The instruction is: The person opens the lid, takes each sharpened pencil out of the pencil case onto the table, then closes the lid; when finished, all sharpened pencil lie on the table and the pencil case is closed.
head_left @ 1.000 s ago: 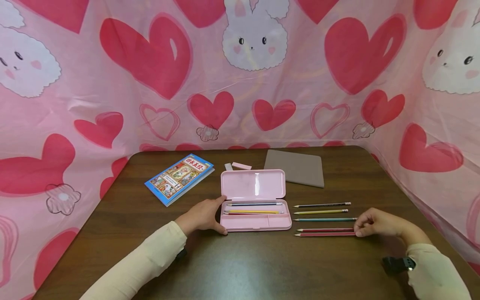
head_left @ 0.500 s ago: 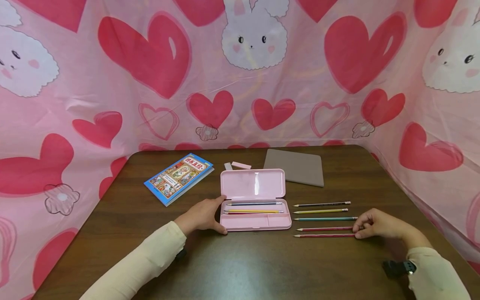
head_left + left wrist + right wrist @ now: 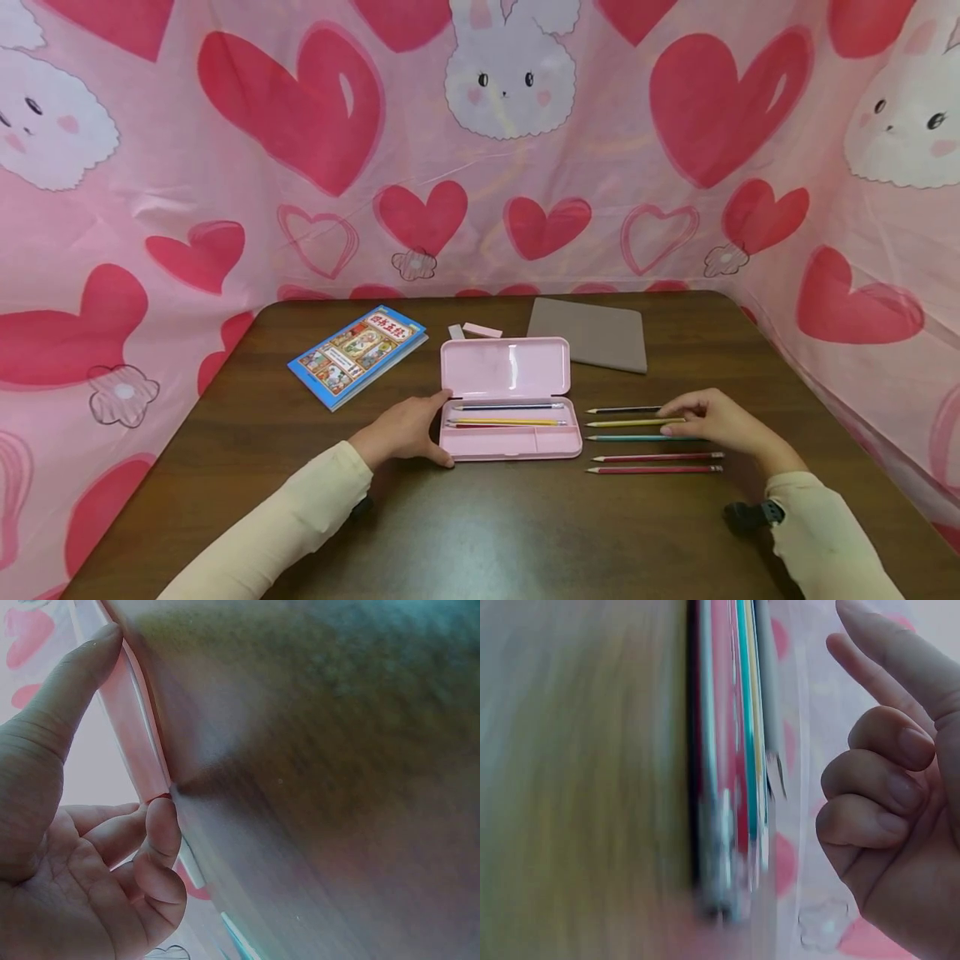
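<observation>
An opened pink pencil case (image 3: 512, 445) lies in the middle of the table in the head view, with several pencils in its long compartment. My left hand (image 3: 402, 431) holds its left end, thumb at the front corner and fingers toward the hinge. To the right, a black pencil (image 3: 622, 410), a yellow pencil (image 3: 626, 423), a teal pencil (image 3: 626, 437) and two red pencils (image 3: 652, 470) lie in a row. Over their eraser ends hovers my right hand (image 3: 720, 421), partly hiding the upper pencils. The right wrist view shows its thumb and index finger extended, apart from the pencils, other fingers curled.
A blue illustrated book (image 3: 358, 357) lies at the back left. Behind the case are a pink eraser (image 3: 482, 331) and a small greyish piece (image 3: 456, 332). A grey-brown notebook (image 3: 592, 333) lies at the back right. A patterned pink cloth (image 3: 480, 233) walls the table.
My right hand lets go of the nearest red pencil, which has shifted slightly toward me. It then moves away and leftward over the upper pencils. My left hand stays at the case.
</observation>
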`<state>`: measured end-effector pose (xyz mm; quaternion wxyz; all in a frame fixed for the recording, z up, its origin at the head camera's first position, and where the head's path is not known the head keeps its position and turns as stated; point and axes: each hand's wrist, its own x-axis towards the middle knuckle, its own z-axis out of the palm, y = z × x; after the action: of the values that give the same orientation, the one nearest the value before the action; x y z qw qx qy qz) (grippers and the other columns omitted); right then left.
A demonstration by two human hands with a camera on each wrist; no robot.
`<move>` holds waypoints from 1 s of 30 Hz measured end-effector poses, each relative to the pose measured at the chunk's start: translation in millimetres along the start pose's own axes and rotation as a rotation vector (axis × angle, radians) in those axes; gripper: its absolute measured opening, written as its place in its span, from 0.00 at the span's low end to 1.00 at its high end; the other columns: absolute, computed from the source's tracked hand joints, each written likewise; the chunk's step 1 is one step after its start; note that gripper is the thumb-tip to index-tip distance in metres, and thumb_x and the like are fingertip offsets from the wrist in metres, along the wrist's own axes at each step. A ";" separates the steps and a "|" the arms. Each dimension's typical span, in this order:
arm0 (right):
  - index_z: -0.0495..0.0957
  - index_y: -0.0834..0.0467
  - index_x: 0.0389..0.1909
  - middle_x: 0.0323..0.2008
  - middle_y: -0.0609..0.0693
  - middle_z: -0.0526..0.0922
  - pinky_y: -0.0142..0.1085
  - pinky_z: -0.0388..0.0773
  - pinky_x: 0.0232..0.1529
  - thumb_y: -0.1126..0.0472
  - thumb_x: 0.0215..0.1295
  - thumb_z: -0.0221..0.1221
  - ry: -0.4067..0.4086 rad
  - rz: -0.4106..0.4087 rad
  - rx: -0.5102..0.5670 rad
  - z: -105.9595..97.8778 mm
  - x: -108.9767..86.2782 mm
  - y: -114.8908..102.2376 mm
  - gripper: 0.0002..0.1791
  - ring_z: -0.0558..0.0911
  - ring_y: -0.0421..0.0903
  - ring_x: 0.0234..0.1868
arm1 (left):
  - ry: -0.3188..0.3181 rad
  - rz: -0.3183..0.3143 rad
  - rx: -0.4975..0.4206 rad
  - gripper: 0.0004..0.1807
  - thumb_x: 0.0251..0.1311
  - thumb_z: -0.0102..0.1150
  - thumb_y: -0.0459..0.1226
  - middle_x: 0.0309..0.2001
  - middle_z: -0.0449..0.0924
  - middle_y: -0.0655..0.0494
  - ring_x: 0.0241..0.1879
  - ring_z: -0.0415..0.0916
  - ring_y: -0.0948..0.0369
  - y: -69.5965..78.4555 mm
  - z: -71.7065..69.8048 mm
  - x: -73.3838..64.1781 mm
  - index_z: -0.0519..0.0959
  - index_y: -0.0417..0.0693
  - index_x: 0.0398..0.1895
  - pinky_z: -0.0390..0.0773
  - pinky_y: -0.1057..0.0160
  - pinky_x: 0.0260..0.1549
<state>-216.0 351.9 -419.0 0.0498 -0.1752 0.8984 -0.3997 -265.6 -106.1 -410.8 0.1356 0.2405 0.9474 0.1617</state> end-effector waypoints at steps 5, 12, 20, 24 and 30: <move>0.83 0.59 0.38 0.22 0.42 0.76 0.29 0.63 0.18 0.57 0.54 0.65 -0.034 -0.010 -0.008 11.4 20.9 -7.0 0.12 0.63 0.32 0.19 | 0.000 -0.006 0.003 0.57 0.32 0.75 0.55 0.59 0.72 0.44 0.56 0.71 0.50 0.8 0.2 -0.7 0.59 0.43 0.68 0.69 0.50 0.56; 0.83 0.59 0.38 0.29 0.48 0.82 0.27 0.68 0.23 0.57 0.55 0.65 -0.113 -0.052 -0.023 25.5 47.1 -15.9 0.12 0.68 0.32 0.22 | -0.003 -0.003 0.008 0.58 0.32 0.75 0.55 0.59 0.72 0.44 0.56 0.71 0.50 1.5 1.1 -0.8 0.59 0.43 0.68 0.69 0.49 0.56; 0.83 0.60 0.37 0.21 0.44 0.74 0.27 0.62 0.19 0.60 0.56 0.64 -0.161 -0.102 -0.026 41.2 71.4 -34.7 0.10 0.63 0.32 0.18 | -0.008 -0.013 0.006 0.57 0.33 0.75 0.55 0.60 0.71 0.44 0.57 0.70 0.49 1.5 -0.1 -1.0 0.59 0.44 0.68 0.69 0.48 0.56; 0.83 0.59 0.37 0.18 0.42 0.69 0.27 0.63 0.19 0.58 0.57 0.63 -0.179 -0.130 -0.082 49.2 82.3 -43.9 0.10 0.63 0.33 0.18 | -0.006 -0.014 0.017 0.58 0.32 0.75 0.55 0.60 0.71 0.44 0.57 0.71 0.49 1.9 0.2 -1.5 0.59 0.44 0.68 0.69 0.49 0.56; 0.83 0.60 0.39 0.15 0.40 0.66 0.27 0.61 0.19 0.60 0.58 0.62 -0.194 -0.166 -0.150 62.8 95.2 -51.3 0.10 0.62 0.33 0.16 | -0.009 -0.014 0.012 0.58 0.32 0.74 0.56 0.60 0.71 0.45 0.57 0.70 0.50 -0.1 0.7 -1.6 0.58 0.44 0.68 0.69 0.49 0.57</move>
<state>-276.3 242.4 -418.8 0.0900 -0.2901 0.8991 -0.3152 -264.1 -106.8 -411.2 0.1394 0.2354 0.9494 0.1540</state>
